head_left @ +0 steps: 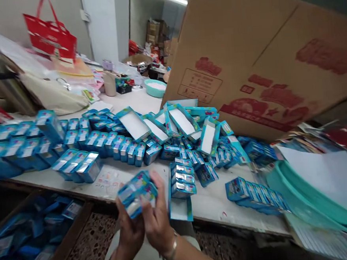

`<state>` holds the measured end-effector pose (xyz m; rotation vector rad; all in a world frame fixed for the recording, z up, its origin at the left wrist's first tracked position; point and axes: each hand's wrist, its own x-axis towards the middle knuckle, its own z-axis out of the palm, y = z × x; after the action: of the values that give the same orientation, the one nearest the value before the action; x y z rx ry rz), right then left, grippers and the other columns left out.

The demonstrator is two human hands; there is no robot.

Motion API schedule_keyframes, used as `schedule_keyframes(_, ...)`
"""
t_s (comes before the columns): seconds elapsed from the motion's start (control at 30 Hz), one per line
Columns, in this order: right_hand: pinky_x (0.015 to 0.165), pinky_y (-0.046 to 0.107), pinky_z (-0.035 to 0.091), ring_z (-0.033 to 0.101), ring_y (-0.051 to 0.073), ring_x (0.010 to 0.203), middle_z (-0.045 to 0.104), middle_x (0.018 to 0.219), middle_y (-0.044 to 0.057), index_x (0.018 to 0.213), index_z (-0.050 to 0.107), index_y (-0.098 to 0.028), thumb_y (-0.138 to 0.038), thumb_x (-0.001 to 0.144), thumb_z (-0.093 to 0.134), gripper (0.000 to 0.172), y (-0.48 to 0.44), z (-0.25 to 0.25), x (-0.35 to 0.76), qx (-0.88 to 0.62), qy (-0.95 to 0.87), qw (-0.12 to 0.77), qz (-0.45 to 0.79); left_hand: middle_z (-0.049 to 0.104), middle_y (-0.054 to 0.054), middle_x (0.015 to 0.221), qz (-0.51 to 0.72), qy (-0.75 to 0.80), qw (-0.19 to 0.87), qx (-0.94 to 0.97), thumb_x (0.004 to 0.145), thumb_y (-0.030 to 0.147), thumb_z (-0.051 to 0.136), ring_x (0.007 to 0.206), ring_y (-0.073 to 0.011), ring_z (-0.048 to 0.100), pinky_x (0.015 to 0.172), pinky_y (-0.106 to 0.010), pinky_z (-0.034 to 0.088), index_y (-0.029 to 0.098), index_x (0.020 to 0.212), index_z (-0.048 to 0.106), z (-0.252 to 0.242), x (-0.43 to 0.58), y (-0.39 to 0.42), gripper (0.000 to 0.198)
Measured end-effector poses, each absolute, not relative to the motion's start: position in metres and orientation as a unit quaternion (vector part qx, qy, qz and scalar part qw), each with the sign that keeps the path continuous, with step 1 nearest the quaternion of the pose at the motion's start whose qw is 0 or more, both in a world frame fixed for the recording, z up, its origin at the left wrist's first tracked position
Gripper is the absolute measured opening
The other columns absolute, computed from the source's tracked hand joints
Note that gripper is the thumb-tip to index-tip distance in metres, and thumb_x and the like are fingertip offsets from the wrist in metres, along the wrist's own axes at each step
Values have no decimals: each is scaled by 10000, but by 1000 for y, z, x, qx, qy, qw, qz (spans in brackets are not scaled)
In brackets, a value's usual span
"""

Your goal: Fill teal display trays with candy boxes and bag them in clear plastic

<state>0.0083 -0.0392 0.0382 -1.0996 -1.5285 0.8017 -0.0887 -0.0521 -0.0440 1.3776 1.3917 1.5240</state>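
Observation:
My left hand (129,232) and my right hand (156,220) are closed together on a stack of small blue boxes (138,192), held just in front of the table's near edge. Right beside them an open blue carton tray (180,193) lies on the white table (214,202) with several of the same small boxes stacked in it. My right wrist wears a bracelet. Many more small blue boxes (103,144) lie in rows across the table.
Empty open trays (134,125) lie further back. A large brown cardboard box (260,60) leans at the right. Teal basins (312,203) sit at the right edge. A cardboard box of blue boxes (26,235) stands on the floor at left. A red bag (51,35) stands behind.

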Motion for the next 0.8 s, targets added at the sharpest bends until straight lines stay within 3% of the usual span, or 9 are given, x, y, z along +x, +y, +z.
schedule_keyframes(0.1,1158,576,310,247,359,1483,183,1631,112,1564,163,-266,-561,972,376,695,-93,32,60,-521,-587,559,268,273,-156,1582,510,387,376,670,952,332,509,1457,-353,311,1154,-571,360,270,1567,59,-23,-58,-61,764)
schedule_keyframes(0.23,1088,577,411,345,378,1439,179,1629,154,1576,51,-257,-471,988,352,694,-120,0,93,-584,-480,597,269,249,-143,1593,402,258,405,780,967,222,445,1488,-345,231,1185,-571,308,284,1577,93,-12,-27,-43,706)
schedule_keyframes(0.37,1111,570,386,367,350,1433,202,1623,158,1565,50,-266,-431,998,377,676,-111,-25,95,-583,-426,632,282,229,-140,1583,374,267,388,799,965,202,429,1484,-346,217,1192,-581,281,314,1584,71,-27,-15,-30,724)
schedule_keyframes(0.5,1147,553,343,301,329,1468,164,1633,161,1564,53,-249,-418,1002,400,682,-103,-36,91,-591,-419,622,297,198,-131,1585,375,312,375,788,967,209,446,1499,-333,185,1191,-563,287,346,1578,124,-41,-20,-31,704)
schedule_keyframes(0.63,1174,562,293,235,322,1493,149,1637,147,1566,93,-248,-415,1002,406,666,-102,-38,87,-592,-437,613,287,62,-99,1651,378,329,375,780,973,244,463,1523,-332,115,1201,-575,235,347,1579,105,-52,-27,-30,711)
schedule_keyframes(0.7,1193,553,263,204,307,1504,146,1639,123,1565,122,-262,-422,1001,412,654,-102,-36,87,-596,-446,606,280,125,-112,1653,362,335,399,773,976,286,466,1515,-331,163,1195,-581,237,319,1583,98,-59,-29,-29,711)
schedule_keyframes(0.8,1208,530,248,206,284,1506,176,1634,102,1564,149,-277,-439,999,421,647,-101,-30,89,-599,-446,599,288,429,-159,1525,327,342,437,765,950,361,513,1440,-349,357,1158,-582,323,252,1549,286,-68,-28,-28,649)
